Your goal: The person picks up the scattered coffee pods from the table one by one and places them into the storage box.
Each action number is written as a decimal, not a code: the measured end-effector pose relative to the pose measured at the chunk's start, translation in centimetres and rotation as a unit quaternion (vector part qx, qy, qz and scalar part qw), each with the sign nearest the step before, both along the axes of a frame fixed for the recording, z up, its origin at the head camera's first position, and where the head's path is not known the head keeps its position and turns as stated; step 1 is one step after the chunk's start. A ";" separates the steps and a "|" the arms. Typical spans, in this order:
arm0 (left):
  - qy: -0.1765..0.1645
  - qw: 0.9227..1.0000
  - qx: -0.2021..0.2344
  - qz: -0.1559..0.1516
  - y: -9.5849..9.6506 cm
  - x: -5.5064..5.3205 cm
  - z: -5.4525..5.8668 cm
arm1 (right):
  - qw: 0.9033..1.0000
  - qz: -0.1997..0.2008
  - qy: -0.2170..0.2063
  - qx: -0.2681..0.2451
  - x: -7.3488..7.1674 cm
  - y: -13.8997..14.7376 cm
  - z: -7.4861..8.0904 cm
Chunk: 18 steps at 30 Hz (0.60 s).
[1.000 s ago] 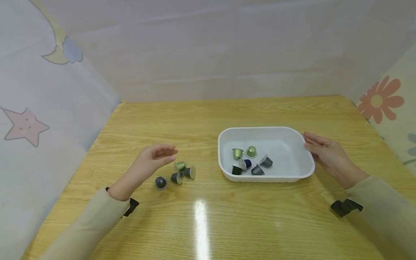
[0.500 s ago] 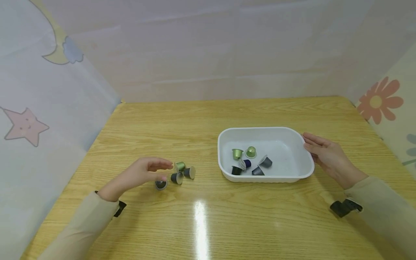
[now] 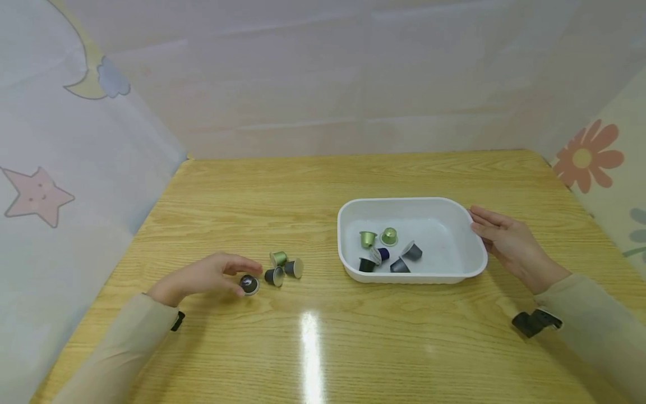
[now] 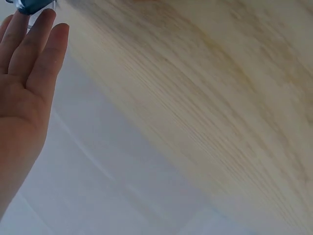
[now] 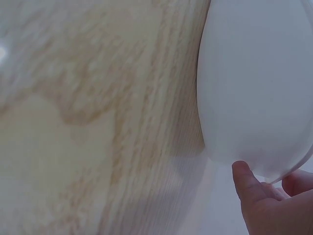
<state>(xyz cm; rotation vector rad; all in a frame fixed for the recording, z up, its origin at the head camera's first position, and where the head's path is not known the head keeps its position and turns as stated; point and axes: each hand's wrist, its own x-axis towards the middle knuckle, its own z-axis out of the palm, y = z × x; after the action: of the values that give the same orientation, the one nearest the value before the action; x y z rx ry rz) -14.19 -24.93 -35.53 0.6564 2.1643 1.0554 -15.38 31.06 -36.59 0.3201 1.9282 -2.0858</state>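
Observation:
My left hand (image 3: pixel 207 277) reaches down at the left of the table, thumb and fingers spread to either side of a dark coffee capsule (image 3: pixel 249 284). In the left wrist view, long straight fingers (image 4: pixel 39 58) end right at a dark shiny capsule (image 4: pixel 33 5). Close by lie a green capsule (image 3: pixel 278 258) and two dark grey ones, the nearer capsule (image 3: pixel 274 276) tipped on its side. My right hand (image 3: pixel 513 247) rests at the right end of a white tray (image 3: pixel 414 279), its fingers against the outer wall (image 5: pixel 254 98).
Inside the tray are several capsules: green (image 3: pixel 368 239), grey (image 3: pixel 413 251), black (image 3: pixel 367 265) and a dark blue one (image 3: pixel 383 254). The wooden table (image 3: pixel 282 191) ends at a pale fabric backdrop (image 3: pixel 323 84) behind and at both sides.
My left hand has come down and to the left, from above the capsule group to around the leftmost dark capsule. The right hand and tray have barely moved.

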 end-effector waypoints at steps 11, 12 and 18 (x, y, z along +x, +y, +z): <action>-0.016 1.000 -0.007 0.019 0.2 -0.1 -1.0 | 1.000 0.001 -0.001 0.016 0.0 0.0 0.0; -0.014 1.000 -0.007 0.022 0.2 -0.2 -1.0 | 1.000 0.001 -0.001 0.017 0.0 0.0 0.0; -0.026 0.998 0.022 0.050 0.4 -0.3 -0.8 | 1.000 -0.004 0.005 0.015 0.0 0.0 0.0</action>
<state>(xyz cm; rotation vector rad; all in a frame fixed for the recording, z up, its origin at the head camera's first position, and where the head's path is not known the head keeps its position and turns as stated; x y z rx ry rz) -14.50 -24.53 -36.34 0.5388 2.1538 1.1626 -15.40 31.08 -36.64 0.3250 1.9674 -2.0688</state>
